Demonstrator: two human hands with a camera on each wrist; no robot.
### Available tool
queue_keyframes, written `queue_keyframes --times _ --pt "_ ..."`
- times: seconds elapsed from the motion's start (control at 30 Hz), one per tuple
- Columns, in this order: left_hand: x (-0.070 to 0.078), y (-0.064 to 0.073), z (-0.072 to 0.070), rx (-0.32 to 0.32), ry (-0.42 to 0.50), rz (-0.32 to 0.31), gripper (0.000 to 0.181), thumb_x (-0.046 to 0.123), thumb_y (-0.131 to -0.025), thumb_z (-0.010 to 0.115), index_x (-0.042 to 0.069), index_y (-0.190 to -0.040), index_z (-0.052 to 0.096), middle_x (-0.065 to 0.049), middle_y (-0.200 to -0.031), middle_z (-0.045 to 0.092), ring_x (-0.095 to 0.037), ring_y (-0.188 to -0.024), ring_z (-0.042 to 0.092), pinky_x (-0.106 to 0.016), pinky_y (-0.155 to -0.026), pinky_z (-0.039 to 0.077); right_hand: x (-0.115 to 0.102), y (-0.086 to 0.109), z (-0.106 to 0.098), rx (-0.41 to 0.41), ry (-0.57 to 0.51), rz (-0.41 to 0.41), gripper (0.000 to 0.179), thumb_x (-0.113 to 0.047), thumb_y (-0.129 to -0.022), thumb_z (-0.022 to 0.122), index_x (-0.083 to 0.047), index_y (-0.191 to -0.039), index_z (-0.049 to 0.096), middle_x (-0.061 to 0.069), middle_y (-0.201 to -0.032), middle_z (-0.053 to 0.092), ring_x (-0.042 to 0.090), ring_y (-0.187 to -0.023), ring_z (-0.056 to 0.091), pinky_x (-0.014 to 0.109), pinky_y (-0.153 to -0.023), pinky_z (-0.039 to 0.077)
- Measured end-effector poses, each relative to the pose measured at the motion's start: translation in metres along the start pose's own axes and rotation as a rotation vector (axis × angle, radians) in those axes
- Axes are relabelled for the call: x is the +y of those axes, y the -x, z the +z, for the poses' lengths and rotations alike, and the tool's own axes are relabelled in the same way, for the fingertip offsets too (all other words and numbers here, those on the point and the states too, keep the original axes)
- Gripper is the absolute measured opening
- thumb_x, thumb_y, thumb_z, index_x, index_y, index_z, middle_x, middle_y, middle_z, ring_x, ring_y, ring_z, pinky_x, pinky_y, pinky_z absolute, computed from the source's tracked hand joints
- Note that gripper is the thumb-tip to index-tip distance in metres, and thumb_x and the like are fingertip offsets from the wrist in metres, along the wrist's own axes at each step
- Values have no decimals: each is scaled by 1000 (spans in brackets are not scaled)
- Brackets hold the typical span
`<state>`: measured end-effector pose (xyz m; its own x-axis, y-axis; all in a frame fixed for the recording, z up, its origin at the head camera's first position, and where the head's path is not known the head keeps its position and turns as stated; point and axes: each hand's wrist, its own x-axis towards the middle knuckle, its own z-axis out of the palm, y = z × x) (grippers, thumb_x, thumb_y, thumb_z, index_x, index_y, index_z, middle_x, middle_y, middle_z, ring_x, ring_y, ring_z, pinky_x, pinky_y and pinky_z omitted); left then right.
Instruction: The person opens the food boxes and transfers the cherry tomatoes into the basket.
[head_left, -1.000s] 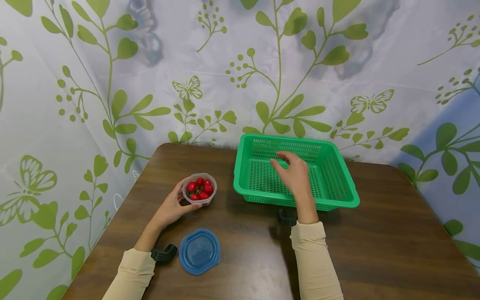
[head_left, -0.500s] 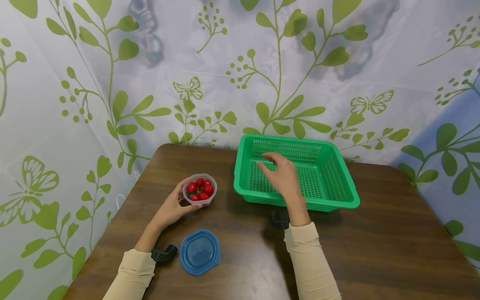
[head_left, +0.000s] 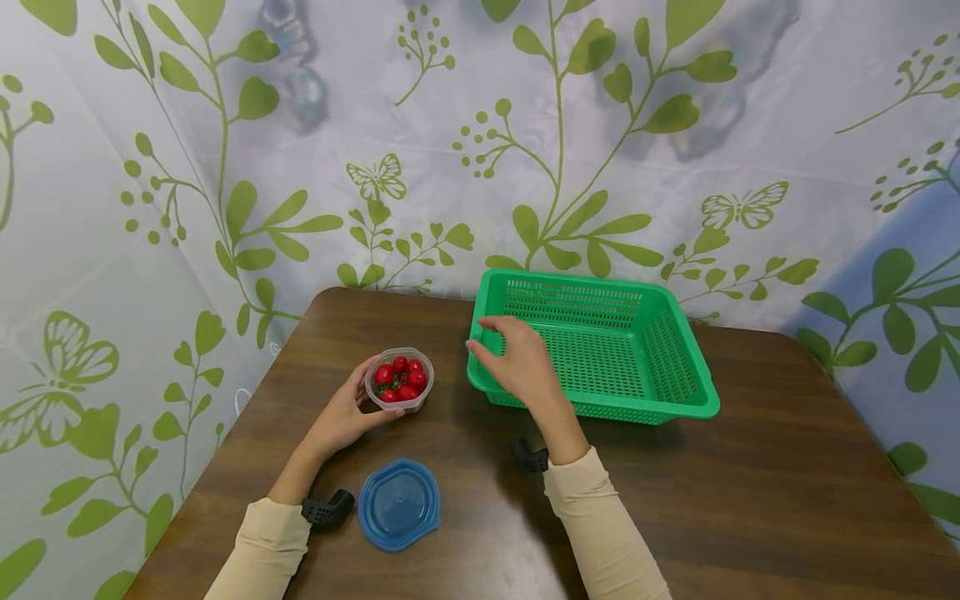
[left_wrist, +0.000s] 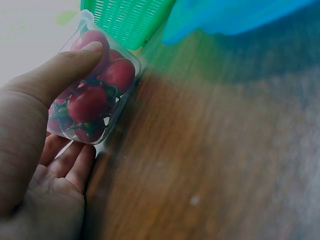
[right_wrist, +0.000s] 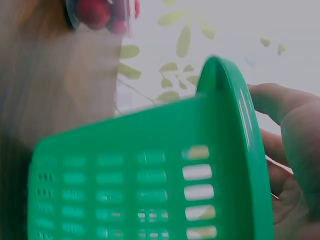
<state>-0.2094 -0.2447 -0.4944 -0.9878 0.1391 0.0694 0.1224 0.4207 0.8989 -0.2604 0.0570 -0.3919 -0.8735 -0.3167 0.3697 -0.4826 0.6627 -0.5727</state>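
Note:
A small clear plastic container (head_left: 400, 403) filled with several red cherry tomatoes (head_left: 408, 390) stands on the left part of the table. My left hand (head_left: 345, 417) grips it from the left side, thumb in front and fingers behind; the left wrist view shows the tomatoes (left_wrist: 89, 103) with green stems through the clear wall. Over the left rim of a green plastic basket (head_left: 600, 408) hovers my right hand (head_left: 521, 367), thumb and fingers apart with nothing between them. A blue lid (head_left: 397, 504) lies on the table in front of the container.
The brown wooden table (head_left: 787, 467) reaches back to a leaf-patterned cloth (head_left: 420, 125). The basket stands near the table's back edge, right of the container. A black wrist camera (head_left: 327, 508) sits close to the lid's left edge.
My right hand has moved left, from over the middle of the basket to its left rim. The left hand, container, lid and basket stay in place.

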Motion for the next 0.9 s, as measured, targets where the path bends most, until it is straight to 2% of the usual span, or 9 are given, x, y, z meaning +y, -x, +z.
queue_keyframes --times 0.23,0.5,0.7,0.9 --pt "-2 1 0 5 16 13 101 25 -85 88 14 -163 25 -17 -161 38 -38 -149 39 -58 -121 32 -18 4 18 -15 21 -60 43 -34 -96 75 -12 -133 68 6 -131 69 26 -125 63 45 -103 54" --pt "-2 -1 -1 -6 23 21 100 26 -85 88 14 -162 26 -16 -160 40 -38 -148 41 -58 -121 32 -39 10 39 -19 47 -196 40 -30 -94 78 -12 -129 71 5 -128 71 25 -120 65 40 -99 58" --pt "-2 -1 -2 -15 32 33 98 25 -86 87 14 -162 26 -16 -159 40 -39 -147 42 -58 -120 34 -52 13 52 -48 74 -265 39 -31 -94 78 -10 -126 72 5 -123 72 23 -112 67 35 -90 61" --pt "-2 -1 -2 -25 36 52 97 23 -87 85 15 -162 25 -16 -160 39 -38 -146 42 -58 -120 33 -58 16 65 -92 99 -311 39 -32 -94 78 -11 -127 71 4 -122 72 20 -112 66 31 -90 61"
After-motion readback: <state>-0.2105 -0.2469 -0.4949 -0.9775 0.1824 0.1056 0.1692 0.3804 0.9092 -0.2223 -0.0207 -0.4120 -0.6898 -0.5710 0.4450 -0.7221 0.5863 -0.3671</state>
